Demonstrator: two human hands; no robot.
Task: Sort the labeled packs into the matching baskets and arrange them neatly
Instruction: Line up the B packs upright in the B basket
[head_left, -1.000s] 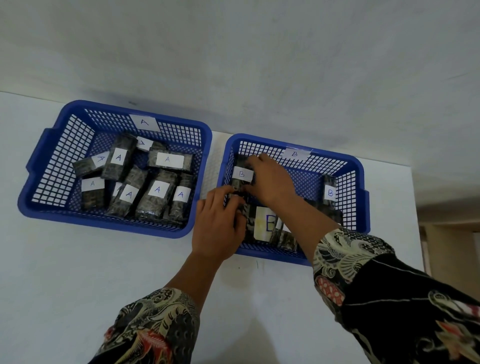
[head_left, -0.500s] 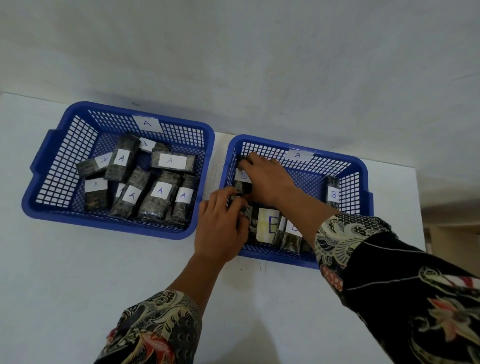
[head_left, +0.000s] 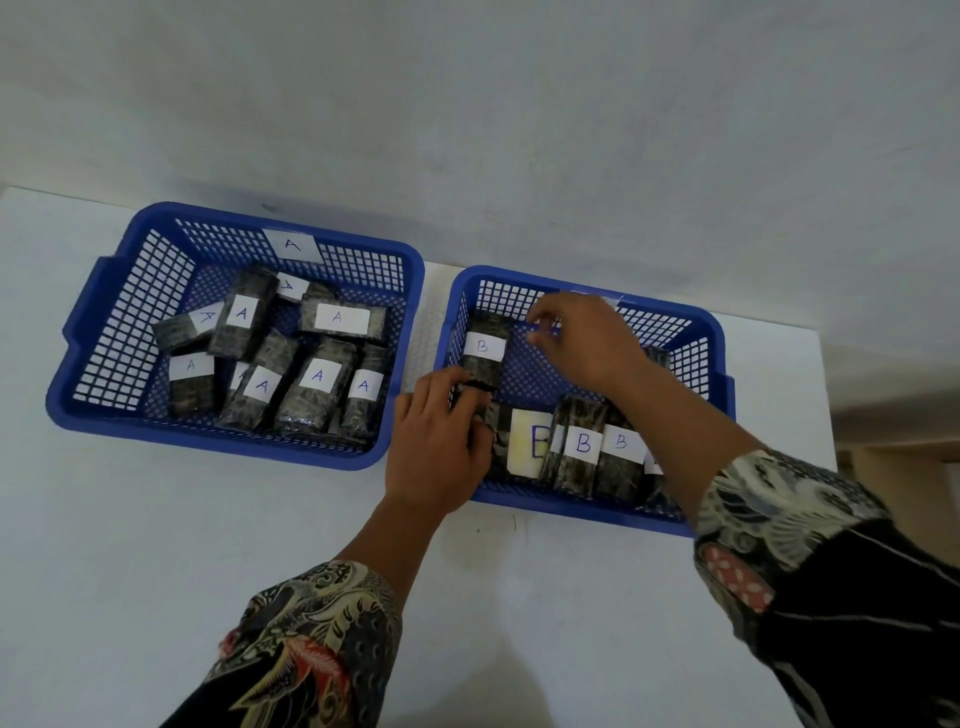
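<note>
While the left hand (head_left: 439, 447) sits over the near-left corner of the B basket (head_left: 714, 332), its fingers curl round the near end of a dark pack there; grasping, though the pack under the palm is mostly hidden. Right hand (head_left: 584, 345) hovers mid-basket toward the far wall, fingers loosely bent, thumb and forefinger close together with nothing visible between them; reads as released. Key relation: the upright B pack (head_left: 483, 347) lies at about 9 o'clock from the right hand, just beside its fingertips, and at about 12 o'clock from the left hand, touching or nearly touching its fingertips. Long axis runs 12-to-6, parallel to the basket's left wall. Left hand is nearer its near end, right hand nearer its far end. My read: the step in hand is squaring this pack against the left wall; either hand can take it, left needs less travel. At 4 o'clock from the left hand, a row of B packs (head_left: 582, 447) stands along the near wall, labels up, one with a larger yellowish label. At 9 o'clock across a narrow gap, the A basket (head_left: 78, 410) holds the A packs (head_left: 317, 376), sorted but lying at mixed angles, some overlapping, so tidying looks undone there. Both baskets rest on a white table (head_left: 156, 545).
</note>
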